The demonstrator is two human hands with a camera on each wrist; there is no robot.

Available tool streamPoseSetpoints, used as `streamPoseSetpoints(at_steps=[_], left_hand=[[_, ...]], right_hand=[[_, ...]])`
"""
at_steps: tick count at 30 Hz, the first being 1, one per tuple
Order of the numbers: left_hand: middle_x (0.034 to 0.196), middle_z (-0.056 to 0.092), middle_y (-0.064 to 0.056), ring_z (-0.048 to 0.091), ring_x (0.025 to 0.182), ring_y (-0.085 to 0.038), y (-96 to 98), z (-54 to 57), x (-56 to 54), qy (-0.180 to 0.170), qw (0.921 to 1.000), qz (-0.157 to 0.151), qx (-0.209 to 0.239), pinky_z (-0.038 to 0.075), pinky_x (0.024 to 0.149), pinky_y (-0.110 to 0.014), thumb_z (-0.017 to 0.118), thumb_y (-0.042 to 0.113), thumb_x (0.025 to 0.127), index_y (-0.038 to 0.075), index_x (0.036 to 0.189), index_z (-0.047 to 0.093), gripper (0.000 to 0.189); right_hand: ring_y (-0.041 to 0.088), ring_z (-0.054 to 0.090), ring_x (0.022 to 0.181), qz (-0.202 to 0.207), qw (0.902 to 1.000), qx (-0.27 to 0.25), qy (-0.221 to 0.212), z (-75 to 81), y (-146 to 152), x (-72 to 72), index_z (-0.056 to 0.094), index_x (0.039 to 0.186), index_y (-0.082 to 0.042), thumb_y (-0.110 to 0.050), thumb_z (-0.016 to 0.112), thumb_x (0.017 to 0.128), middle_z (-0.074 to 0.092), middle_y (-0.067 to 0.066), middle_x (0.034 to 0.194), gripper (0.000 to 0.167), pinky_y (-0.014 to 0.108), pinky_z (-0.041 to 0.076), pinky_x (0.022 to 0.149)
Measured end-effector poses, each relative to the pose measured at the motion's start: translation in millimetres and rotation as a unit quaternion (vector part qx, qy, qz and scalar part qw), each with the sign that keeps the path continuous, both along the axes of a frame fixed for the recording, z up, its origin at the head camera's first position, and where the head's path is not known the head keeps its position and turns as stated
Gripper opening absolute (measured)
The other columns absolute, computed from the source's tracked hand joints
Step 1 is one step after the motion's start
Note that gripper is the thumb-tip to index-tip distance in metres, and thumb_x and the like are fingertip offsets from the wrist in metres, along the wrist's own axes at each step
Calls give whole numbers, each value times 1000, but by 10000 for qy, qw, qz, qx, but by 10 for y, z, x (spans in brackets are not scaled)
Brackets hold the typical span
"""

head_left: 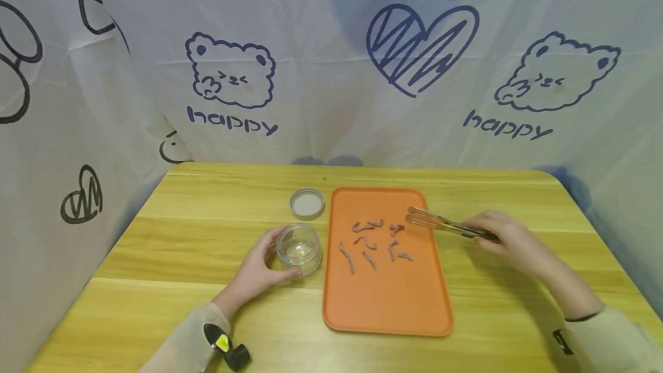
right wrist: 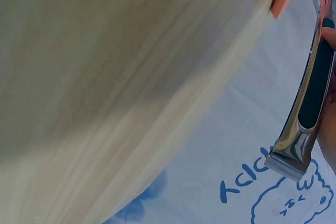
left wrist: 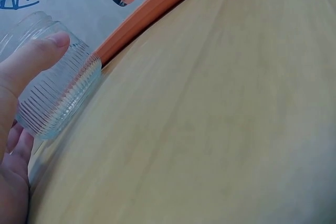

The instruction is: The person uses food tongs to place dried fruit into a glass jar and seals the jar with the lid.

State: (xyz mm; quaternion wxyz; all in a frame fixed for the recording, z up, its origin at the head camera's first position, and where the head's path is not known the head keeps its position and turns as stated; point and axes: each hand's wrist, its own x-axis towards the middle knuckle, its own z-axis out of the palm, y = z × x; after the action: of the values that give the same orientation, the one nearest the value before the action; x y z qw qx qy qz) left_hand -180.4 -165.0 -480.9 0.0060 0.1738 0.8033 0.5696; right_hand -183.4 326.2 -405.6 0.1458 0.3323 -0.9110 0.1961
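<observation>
My left hand (head_left: pixel 257 268) grips a clear, open-topped glass jar (head_left: pixel 299 253) standing left of the tray, its thumb on the near side. In the left wrist view the jar (left wrist: pixel 55 85) shows ribbed walls. With my right hand (head_left: pixel 510 242) I hold metal tongs (head_left: pixel 446 225) by their dark grips. The tongs' tips hang over the right edge of an orange tray (head_left: pixel 385 309), slightly apart, with nothing visible between them. Several thin, greyish-brown worm-like strips (head_left: pixel 348 259) lie scattered on the tray's far half. The right wrist view shows the tongs' metal end and a dark green grip (right wrist: pixel 316 85).
A round, silver-rimmed lid (head_left: pixel 307 204) lies behind the jar, close to the tray's left edge. Everything stands on a yellow wood-grain table (head_left: pixel 155 269). A white curtain (head_left: pixel 321 73) with blue drawings hangs behind the table and at its sides.
</observation>
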Motion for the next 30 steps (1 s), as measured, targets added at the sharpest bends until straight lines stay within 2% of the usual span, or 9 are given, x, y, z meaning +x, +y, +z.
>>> streamPoseSetpoints(at_steps=[6,13,30], left_hand=[[136,48,-5,46,126,-24,-3,23,-5,84,10000,-28,27,35,109,-38,90,20,64,15,138,44,87],[136,47,-7,46,126,-24,-5,30,-2,48,10000,-39,-4,35,109,-35,89,19,65,13,138,43,87],[135,49,-7,47,125,-23,1,40,0,20,9999,-58,83,35,109,-34,90,18,65,12,138,44,87]], right_hand=[[27,60,94,43,9997,107,-228,-46,-39,-26,67,112,-3,7,74,77,64,8,104,37,44,54,70],[27,61,92,1,9987,265,-433,-68,-77,-63,67,112,-3,5,73,79,63,9,104,35,43,55,70],[17,60,85,98,9988,156,-445,-101,-109,-63,69,110,-4,7,72,79,64,3,99,33,33,54,63]])
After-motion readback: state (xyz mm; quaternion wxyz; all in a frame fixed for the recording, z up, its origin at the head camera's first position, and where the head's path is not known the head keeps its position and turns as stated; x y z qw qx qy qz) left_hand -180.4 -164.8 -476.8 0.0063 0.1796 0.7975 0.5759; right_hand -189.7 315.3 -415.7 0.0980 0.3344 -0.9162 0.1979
